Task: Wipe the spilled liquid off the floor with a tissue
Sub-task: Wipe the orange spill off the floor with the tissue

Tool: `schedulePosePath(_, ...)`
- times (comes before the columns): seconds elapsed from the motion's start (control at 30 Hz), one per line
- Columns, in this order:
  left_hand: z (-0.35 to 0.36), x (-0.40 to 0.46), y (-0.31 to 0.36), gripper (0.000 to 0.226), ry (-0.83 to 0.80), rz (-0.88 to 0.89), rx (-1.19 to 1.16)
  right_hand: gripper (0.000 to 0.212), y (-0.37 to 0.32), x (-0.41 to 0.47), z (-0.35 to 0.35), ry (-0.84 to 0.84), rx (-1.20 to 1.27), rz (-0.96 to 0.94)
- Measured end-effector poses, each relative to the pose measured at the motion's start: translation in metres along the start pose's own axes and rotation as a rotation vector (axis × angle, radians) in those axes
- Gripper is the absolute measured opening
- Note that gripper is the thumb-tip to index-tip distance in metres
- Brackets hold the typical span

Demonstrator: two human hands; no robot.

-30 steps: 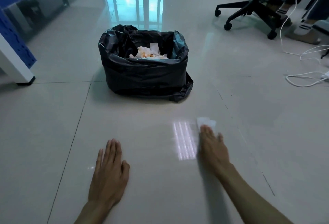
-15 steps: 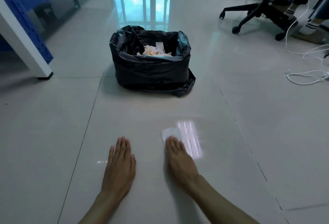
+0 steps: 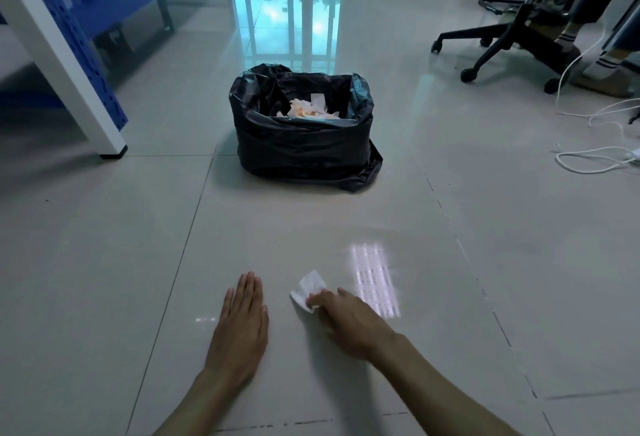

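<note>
A small white tissue (image 3: 306, 288) lies crumpled on the glossy floor tile, and my right hand (image 3: 346, 321) has its fingertips pinched on the tissue's near edge. My left hand (image 3: 240, 325) rests flat on the floor just to the left, fingers together, holding nothing. A faint wet sheen (image 3: 375, 255) with a curved edge spreads on the tile ahead and to the right of the tissue, under a bright window reflection. I cannot make out any coloured liquid on the floor.
A bin lined with a black bag (image 3: 301, 138) stands ahead, holding stained used tissues. A blue and white shelf leg (image 3: 76, 75) is at the left. An office chair base (image 3: 512, 41), a person's feet and white cables (image 3: 595, 158) are at the right.
My right hand slid the tissue left across the wet patch, toward my left hand, and its fingers have now bunched the tissue up. My left hand stayed flat.
</note>
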State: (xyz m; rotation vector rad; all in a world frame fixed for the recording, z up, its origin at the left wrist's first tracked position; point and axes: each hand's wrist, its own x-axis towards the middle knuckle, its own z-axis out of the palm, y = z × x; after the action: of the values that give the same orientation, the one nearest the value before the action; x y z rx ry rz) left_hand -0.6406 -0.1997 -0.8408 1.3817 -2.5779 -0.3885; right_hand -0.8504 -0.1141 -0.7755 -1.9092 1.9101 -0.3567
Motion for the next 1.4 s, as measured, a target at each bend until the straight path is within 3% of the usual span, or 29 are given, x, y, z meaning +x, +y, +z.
schedulePosePath(0.27,0.002,0.0,0.003,0.069,0.019,-0.005,0.02,0.027,0.0,0.032,-0.03,0.061,0.025,0.088)
schedulePosePath(0.53,0.003,-0.002,0.0,0.06,0.023,-0.024,0.031,0.013,-0.021,0.037,0.023,0.217,-0.119,0.082)
schedulePosePath(0.6,0.003,-0.003,0.0,0.06,0.03,-0.028,0.028,0.018,-0.026,0.033,0.042,0.256,-0.183,-0.003)
schedulePosePath(0.77,0.004,-0.003,0.002,0.061,0.036,-0.042,0.008,0.069,-0.03,0.015,0.066,0.136,-0.239,-0.027)
schedulePosePath(0.87,0.005,-0.002,-0.001,0.062,0.031,-0.036,0.016,0.074,-0.017,0.015,0.059,0.087,-0.297,-0.06)
schedulePosePath(0.97,0.005,-0.002,-0.001,0.061,0.032,-0.036,0.006,0.082,0.011,0.012,0.039,0.087,-0.317,0.056)
schedulePosePath(1.13,0.004,-0.005,0.001,0.059,0.031,-0.035,-0.009,0.086,0.096,-0.033,0.002,0.175,-0.357,0.415)
schedulePosePath(1.27,0.004,-0.004,0.001,0.058,0.05,-0.037,0.016,0.077,0.122,-0.048,-0.015,0.189,-0.329,0.646)
schedulePosePath(1.33,0.004,-0.004,0.002,0.057,0.059,-0.032,0.023,0.073,0.115,-0.028,-0.007,0.202,-0.314,0.668)
schedulePosePath(1.4,0.003,-0.003,0.001,0.057,0.065,-0.023,0.021,0.077,0.097,0.0,0.005,0.236,-0.299,0.565)
